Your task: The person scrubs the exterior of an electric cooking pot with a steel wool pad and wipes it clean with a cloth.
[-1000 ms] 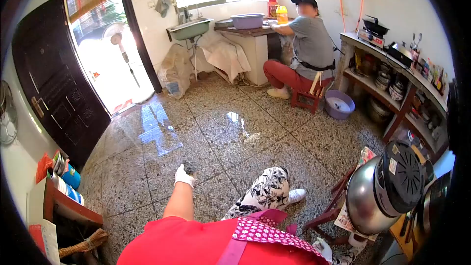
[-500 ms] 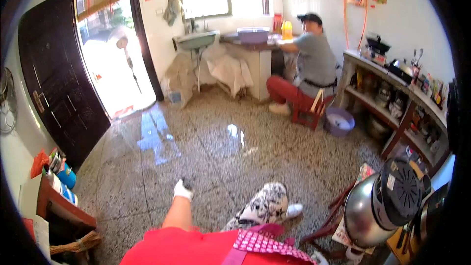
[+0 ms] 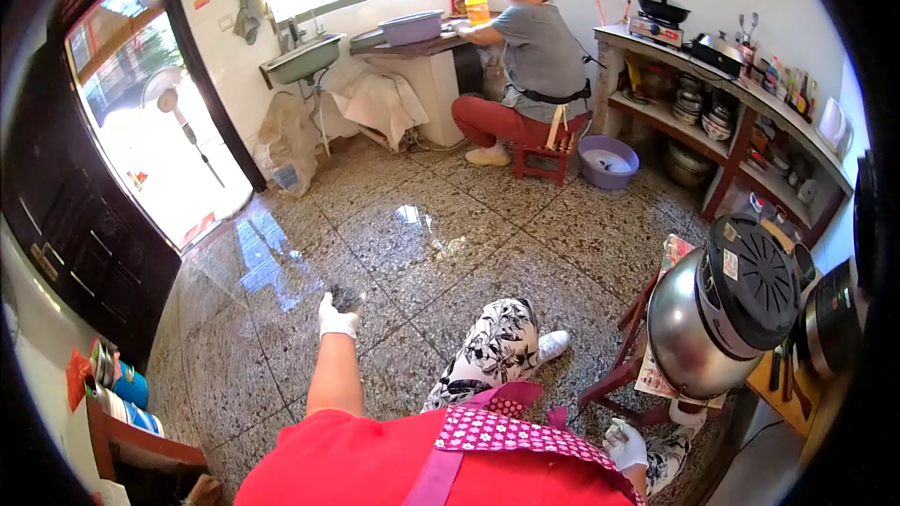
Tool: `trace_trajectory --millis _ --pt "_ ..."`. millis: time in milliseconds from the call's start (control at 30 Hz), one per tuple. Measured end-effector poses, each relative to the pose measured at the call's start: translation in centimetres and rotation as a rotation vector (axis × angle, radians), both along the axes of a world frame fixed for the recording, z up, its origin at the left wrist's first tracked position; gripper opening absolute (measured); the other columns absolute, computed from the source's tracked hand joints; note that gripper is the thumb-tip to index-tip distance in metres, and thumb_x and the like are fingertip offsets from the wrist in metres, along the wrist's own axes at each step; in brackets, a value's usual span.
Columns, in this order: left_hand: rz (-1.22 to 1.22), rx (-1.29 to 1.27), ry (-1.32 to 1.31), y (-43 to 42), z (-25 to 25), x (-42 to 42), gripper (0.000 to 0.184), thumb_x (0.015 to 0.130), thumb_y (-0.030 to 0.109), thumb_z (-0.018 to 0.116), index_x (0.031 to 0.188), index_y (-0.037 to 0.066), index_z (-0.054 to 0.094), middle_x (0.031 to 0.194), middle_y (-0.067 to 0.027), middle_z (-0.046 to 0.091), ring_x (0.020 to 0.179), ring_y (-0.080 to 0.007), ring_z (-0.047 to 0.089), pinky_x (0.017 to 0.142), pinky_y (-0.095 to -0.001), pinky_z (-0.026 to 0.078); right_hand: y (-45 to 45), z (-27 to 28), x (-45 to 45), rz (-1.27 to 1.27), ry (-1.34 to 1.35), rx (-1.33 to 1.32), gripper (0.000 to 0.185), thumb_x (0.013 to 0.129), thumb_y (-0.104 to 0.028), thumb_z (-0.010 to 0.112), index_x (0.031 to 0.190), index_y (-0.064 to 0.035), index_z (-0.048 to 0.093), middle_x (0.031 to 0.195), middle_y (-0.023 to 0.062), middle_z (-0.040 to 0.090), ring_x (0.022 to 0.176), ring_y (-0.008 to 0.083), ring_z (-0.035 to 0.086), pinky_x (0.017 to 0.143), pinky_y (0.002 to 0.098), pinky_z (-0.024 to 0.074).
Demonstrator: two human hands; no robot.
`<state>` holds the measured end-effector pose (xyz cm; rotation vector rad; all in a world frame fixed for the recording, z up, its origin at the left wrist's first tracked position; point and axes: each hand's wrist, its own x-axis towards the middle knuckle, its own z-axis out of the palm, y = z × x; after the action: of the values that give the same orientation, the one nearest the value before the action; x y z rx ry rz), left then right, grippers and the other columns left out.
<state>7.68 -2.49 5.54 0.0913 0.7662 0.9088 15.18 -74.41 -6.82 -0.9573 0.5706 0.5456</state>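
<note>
In a white glove, my left hand [image 3: 338,317] is stretched out over the floor at the centre left. Between its thumb and fingers sits a small dark grey clump [image 3: 349,298], whose kind I cannot make out against the speckled floor. My right hand [image 3: 625,446], also white-gloved, is low beside my patterned trouser leg [image 3: 671,457]. Its fingers are loosely bent and a little apart, with no held thing visible. A pink flowered apron [image 3: 525,433] lies across my red top.
A co-worker [image 3: 546,52] sits on a red stool [image 3: 542,164] by the counter, beside a purple basin [image 3: 609,173]. A metal cooker [image 3: 689,323] stands close at my right. The dark door [image 3: 94,244] and a wooden cabinet [image 3: 155,450] are at left.
The view has turned and tilted, so the room sits further left. My left hand now shows the dark clump more clearly, and my right hand has come into fuller view.
</note>
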Motion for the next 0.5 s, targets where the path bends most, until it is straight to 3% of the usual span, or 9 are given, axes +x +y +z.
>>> trace_trajectory --millis 33,133,167,233,267,333,367,433,500 --pt "-0.079 0.047 -0.074 -0.3 1.0 1.6 0.025 0.099 0.031 0.047 0.103 0.012 0.064 0.097 -0.0085 0.069 0.089 -0.0338 0.063 0.086 -0.0677 0.046 0.3 0.6 0.3 -0.015 0.002 0.005 0.027 0.092 -0.024 0.056 0.111 -0.0077 0.066 0.081 0.0047 0.064 0.074 0.0218 0.061 0.067 0.0392 0.0498" --pt "-0.286 0.130 -0.155 -2.2 4.0 9.3 0.024 0.098 0.027 0.047 0.102 0.011 0.064 0.103 -0.0108 0.067 0.093 -0.0350 0.062 0.088 -0.0664 0.045 -0.3 1.9 0.2 -0.070 0.050 -0.066 0.018 0.090 -0.020 0.061 0.103 -0.0094 0.069 0.077 0.0060 0.064 0.066 0.0235 0.061 0.059 0.0396 0.0511" --pt "-0.402 0.204 -0.225 -3.0 5.1 11.8 0.022 0.097 0.024 0.048 0.103 0.010 0.064 0.103 -0.0114 0.067 0.091 -0.0342 0.062 0.089 -0.0660 0.045 -0.1 3.1 0.6 -0.059 -0.005 0.040 0.020 0.090 -0.018 0.060 0.105 -0.0082 0.069 0.079 0.0072 0.065 0.063 0.0230 0.062 0.054 0.0396 0.0514" --pt "-0.546 0.290 -0.215 -8.3 9.5 15.9 0.021 0.096 0.019 0.049 0.108 0.008 0.063 0.106 -0.0125 0.067 0.097 -0.0325 0.063 0.089 -0.0611 0.048 -1.5 3.7 0.5 -0.070 -0.116 0.099 0.023 0.091 -0.016 0.059 0.108 -0.0027 0.066 0.086 0.0086 0.069 0.069 0.0199 0.065 0.059 0.0357 0.0547" --pt "-0.635 0.288 -0.267 -10.8 10.7 18.2 0.021 0.096 0.017 0.050 0.110 0.007 0.061 0.108 -0.0131 0.067 0.100 -0.0312 0.063 0.090 -0.0573 0.050 -1.2 6.4 0.2 -0.158 -0.279 -0.053 0.021 0.091 -0.017 0.059 0.106 -0.0031 0.065 0.088 0.0081 0.068 0.074 0.0198 0.066 0.064 0.0354 0.0549" --pt "-0.756 0.348 -0.231 -17.3 13.2 22.0 0.021 0.096 0.019 0.054 0.112 0.007 0.060 0.105 -0.0102 0.066 0.096 -0.0292 0.063 0.085 -0.0553 0.054 -2.0 11.9 0.3 -0.217 -0.279 -0.297 0.023 0.092 -0.021 0.060 0.107 -0.0041 0.065 0.092 0.0083 0.068 0.080 0.0187 0.066 0.067 0.0337 0.0530" --pt "-0.876 0.298 -0.257 -18.8 12.6 24.4 0.022 0.096 0.015 0.054 0.117 0.009 0.057 0.110 -0.0100 0.065 0.100 -0.0288 0.062 0.085 -0.0548 0.053 -2.1 15.1 0.3 -0.201 -0.199 -0.259 0.020 0.090 -0.020 0.060 0.097 -0.0034 0.068 0.080 0.0051 0.067 0.069 0.0161 0.064 0.059 0.0310 0.0494" --pt "-1.000 0.454 -0.356 -25.6 13.8 25.7 0.024 0.095 0.013 0.053 0.119 0.010 0.056 0.113 -0.0099 0.064 0.101 -0.0288 0.062 0.084 -0.0550 0.052 -1.8 17.4 -0.4 -0.065 -0.196 -0.625 0.019 0.088 -0.018 0.060 0.087 -0.0011 0.070 0.073 0.0054 0.066 0.062 0.0150 0.062 0.053 0.0297 0.0472" --pt "-1.184 0.414 -0.284 -30.7 12.9 26.9 0.024 0.095 0.011 0.052 0.118 0.010 0.056 0.110 -0.0096 0.064 0.099 -0.0289 0.062 0.081 -0.0545 0.052 -2.2 21.4 -1.7 0.020 -0.193 -0.742 0.020 0.088 -0.017 0.060 0.083 -0.0003 0.070 0.070 0.0052 0.065 0.059 0.0140 0.060 0.051 0.0289 0.0460"
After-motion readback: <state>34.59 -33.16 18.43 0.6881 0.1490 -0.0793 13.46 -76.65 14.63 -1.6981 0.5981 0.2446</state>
